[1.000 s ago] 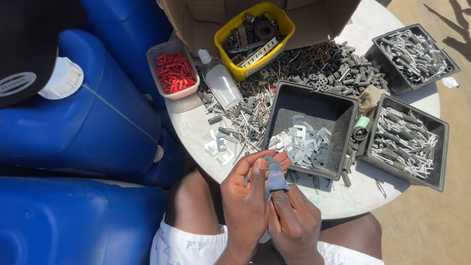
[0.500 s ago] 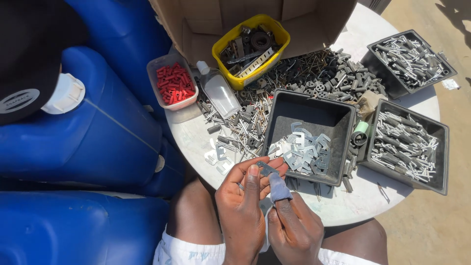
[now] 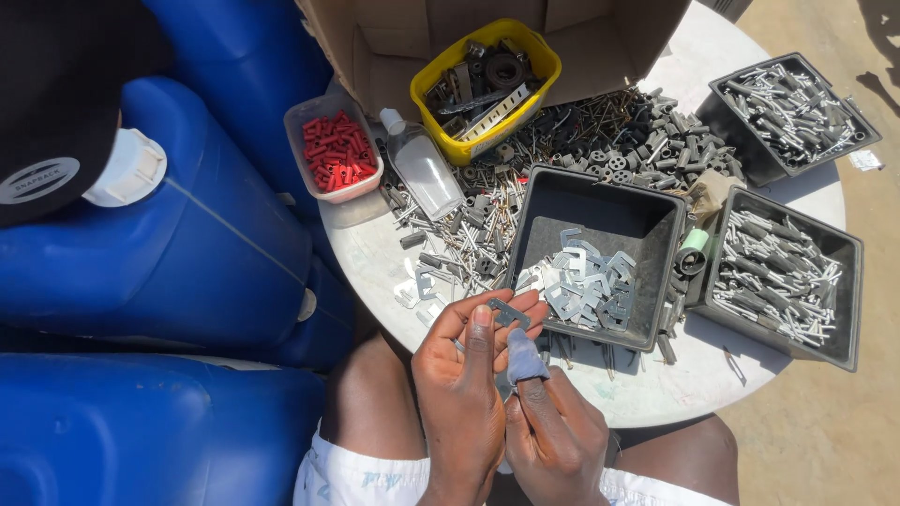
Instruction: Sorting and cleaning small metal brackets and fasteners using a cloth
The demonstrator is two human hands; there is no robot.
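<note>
Crowded round tabletop [image 3: 675, 394], near edge: left hand [image 3: 464, 375] pinching small metal plate [image 3: 509, 312], right hand [image 3: 553, 431] curled around nothing clear, plate maybe slipping off.

Counted around the fingers

Three black trays [image 3: 600, 201] beyond the fingertips, one yellow tub [image 3: 534, 52], one pink tub [image 3: 300, 117] of red plugs, one clear bottle [image 3: 424, 169], three blue jerrycans [image 3: 187, 253] left of the fingers, one cardboard box [image 3: 600, 42].

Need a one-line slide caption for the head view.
Left hand holds a flat metal bracket, right hand beside it, over a black tray of similar brackets.
</note>
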